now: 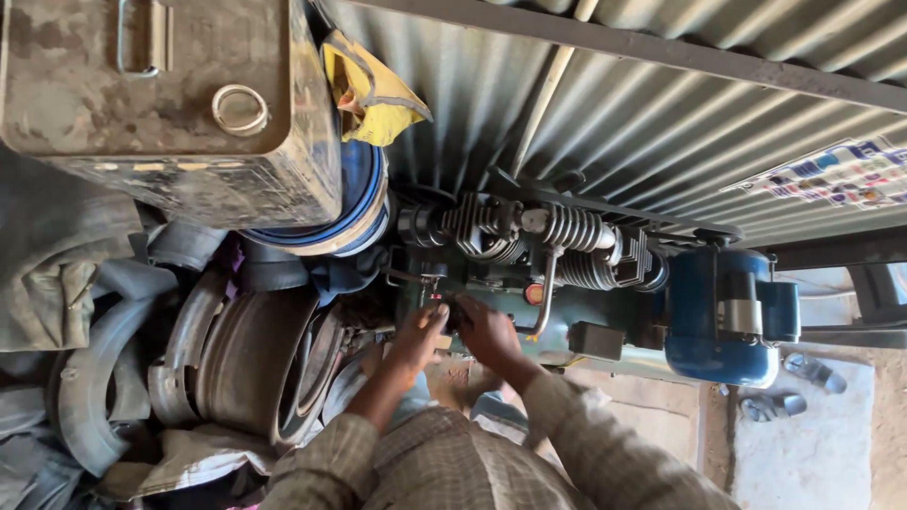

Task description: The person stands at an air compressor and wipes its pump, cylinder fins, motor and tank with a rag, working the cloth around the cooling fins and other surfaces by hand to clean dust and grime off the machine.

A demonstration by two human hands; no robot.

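A green air compressor [567, 331] with finned grey cylinders [567, 231] and a blue motor [718, 312] stands against a corrugated metal wall. Both my hands meet at a small fitting [444, 312] with a red part on the compressor's left end. My left hand [420, 335] has its fingers curled and pinched on the fitting. My right hand [487, 331] is closed beside it, fingertips on the same spot. What lies under the fingers is hidden. Checked sleeves cover both my forearms.
A rusty metal box [170, 94] sits at the upper left, with a yellow cloth [373, 90] and a blue rimmed tub [354, 203] beside it. Old tyres and wheel rims [246, 364] crowd the left. Sandals [789, 392] lie on the ground at right.
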